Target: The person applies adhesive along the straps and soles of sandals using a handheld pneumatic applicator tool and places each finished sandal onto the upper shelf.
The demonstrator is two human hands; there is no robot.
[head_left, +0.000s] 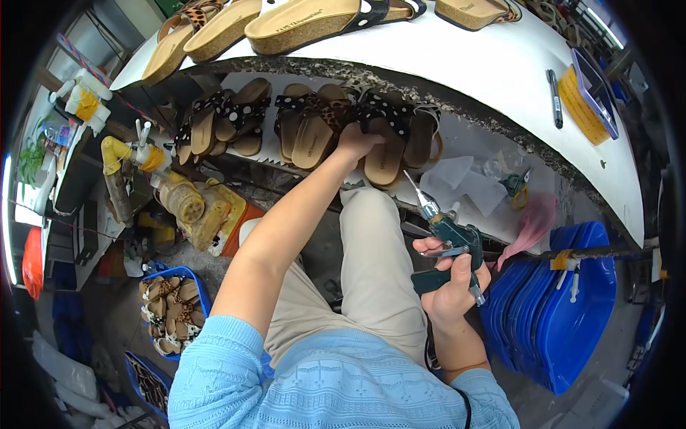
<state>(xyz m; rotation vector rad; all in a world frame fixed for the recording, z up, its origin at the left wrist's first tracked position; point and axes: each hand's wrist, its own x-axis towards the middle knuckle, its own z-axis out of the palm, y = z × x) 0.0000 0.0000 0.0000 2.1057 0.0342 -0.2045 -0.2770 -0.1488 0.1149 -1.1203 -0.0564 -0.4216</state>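
Note:
My left hand [359,141] reaches under the white tabletop. It is closed at the black strap of a tan-soled sandal [384,163] with white polka dots; some fingertips are hidden among the straps. Beside it on the lower shelf stand several other sandals, one a leopard-print sandal [312,139] just to the left. Over my right thigh, my right hand [457,286] grips a dark green spray gun [451,234] by its handle. A silver trigger shows under my fingers, and the thin metal nozzle points up and left, toward the shelf.
More sandals [300,25] line the white tabletop [493,64], with a black marker [554,99] and yellow-and-purple box [586,107] at right. Plastic sheets [457,179], scissors [520,196] and pink cloth [532,222] lie below. Stacked blue trays [572,314] stand right; a blue basket [202,286] holds sandals at left.

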